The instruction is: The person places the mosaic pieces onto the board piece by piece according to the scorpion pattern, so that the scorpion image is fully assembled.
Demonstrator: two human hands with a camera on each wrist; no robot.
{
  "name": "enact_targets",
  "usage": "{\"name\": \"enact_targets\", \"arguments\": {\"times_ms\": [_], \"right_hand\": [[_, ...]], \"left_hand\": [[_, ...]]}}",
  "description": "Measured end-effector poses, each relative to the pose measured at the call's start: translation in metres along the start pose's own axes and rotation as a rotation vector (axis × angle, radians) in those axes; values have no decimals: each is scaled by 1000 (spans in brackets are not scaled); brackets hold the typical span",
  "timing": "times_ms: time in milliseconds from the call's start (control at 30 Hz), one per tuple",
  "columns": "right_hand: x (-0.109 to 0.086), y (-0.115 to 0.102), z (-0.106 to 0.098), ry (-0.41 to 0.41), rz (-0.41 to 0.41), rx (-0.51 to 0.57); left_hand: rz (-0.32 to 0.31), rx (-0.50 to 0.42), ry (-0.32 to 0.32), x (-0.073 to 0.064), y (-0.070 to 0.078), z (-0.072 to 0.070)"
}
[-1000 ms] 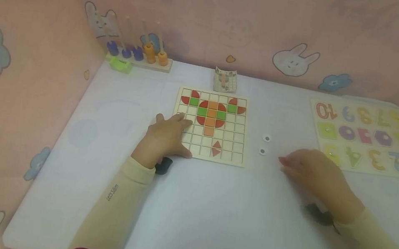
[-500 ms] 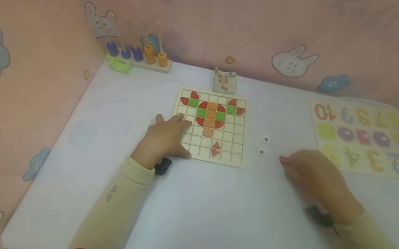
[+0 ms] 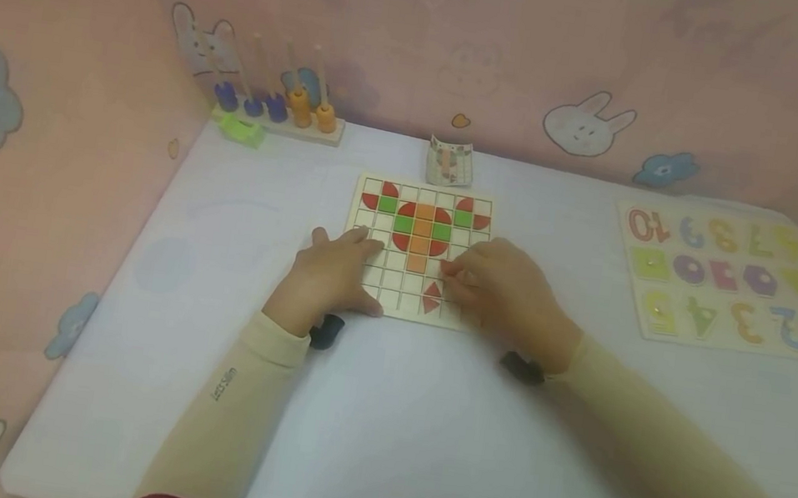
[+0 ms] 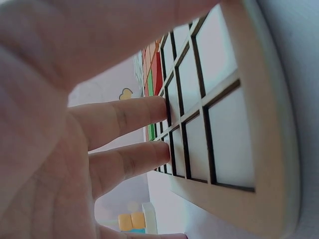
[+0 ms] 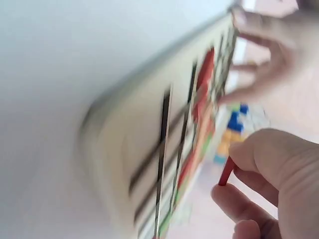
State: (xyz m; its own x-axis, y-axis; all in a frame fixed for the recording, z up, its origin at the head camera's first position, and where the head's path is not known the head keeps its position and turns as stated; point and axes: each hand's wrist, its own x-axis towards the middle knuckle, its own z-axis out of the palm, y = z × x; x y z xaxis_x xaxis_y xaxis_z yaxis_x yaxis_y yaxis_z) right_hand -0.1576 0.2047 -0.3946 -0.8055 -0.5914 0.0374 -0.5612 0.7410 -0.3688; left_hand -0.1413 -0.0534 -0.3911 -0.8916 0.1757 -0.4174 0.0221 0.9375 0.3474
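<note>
A wooden grid board (image 3: 390, 300) lies on the white table, bearing red quarter-circle pieces, green squares (image 3: 441, 232) and a column of orange squares (image 3: 419, 245). Lower in the grid sit two red triangular pieces (image 3: 431, 297). My left hand (image 3: 325, 277) rests on the board's left side, fingers spread, fingertips on the grid cells in the left wrist view. Over the board's right side, my right hand (image 3: 514, 294) pinches a thin red piece (image 5: 227, 172) between thumb and finger. The piece shows edge-on, so its outline is hidden.
Behind the board stands a small curled picture card (image 3: 449, 163). At the back left are a peg counting stand (image 3: 334, 133) with purple and orange rings and a light green object (image 3: 240, 130). A number puzzle board (image 3: 771, 353) lies at the right.
My right hand has moved left from the table onto the board's right side, carrying the red piece, and now covers the spot where two googly eyes lay. The left hand stays put.
</note>
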Motion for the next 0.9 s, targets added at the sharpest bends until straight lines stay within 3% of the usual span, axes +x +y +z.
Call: {"name": "enact_targets", "arguments": {"times_ms": [133,333,900], "right_hand": [[17,-18,14,-26,-75,-51],[21,-28,25,-24,-150,-110],[13,-24,26,-59,-105,-142]], "left_hand": [[2,11,-4,1,-1,0],[2,22,-7,1,-2,0],[8,22,-5,0,-1,-1]]}}
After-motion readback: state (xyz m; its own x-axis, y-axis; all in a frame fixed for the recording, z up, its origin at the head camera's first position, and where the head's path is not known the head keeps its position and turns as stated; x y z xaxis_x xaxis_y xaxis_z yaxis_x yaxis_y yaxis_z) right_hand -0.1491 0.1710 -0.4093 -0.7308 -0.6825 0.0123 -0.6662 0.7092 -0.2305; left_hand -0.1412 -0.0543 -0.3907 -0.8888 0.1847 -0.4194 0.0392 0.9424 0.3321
